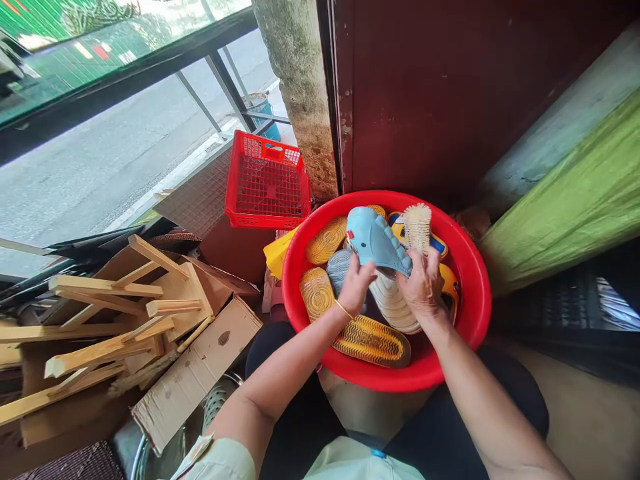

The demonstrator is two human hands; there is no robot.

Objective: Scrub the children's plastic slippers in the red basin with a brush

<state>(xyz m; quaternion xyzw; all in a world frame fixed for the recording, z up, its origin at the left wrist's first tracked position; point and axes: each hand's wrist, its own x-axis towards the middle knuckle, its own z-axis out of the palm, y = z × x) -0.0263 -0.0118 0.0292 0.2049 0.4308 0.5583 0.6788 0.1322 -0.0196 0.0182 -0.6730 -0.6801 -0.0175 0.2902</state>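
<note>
A red plastic basin (pixel 474 297) sits on my lap, holding several shoes and sandals with yellow ribbed soles, such as the one at the front (pixel 373 341). My left hand (pixel 356 285) grips a light blue clog (pixel 374 240) above the pile. My right hand (pixel 423 283) holds a brush with pale bristles (pixel 417 227) beside the clog's edge. A whitish ribbed sole (pixel 393 305) lies just below both hands. The brush's handle is mostly hidden by my fingers.
To the left stand a red plastic crate (pixel 267 181) and a heap of wooden slats (pixel 107 320) on cardboard. A mottled pillar (pixel 300 87) and a dark red panel (pixel 430 87) rise behind the basin. Green fabric (pixel 565 200) hangs on the right.
</note>
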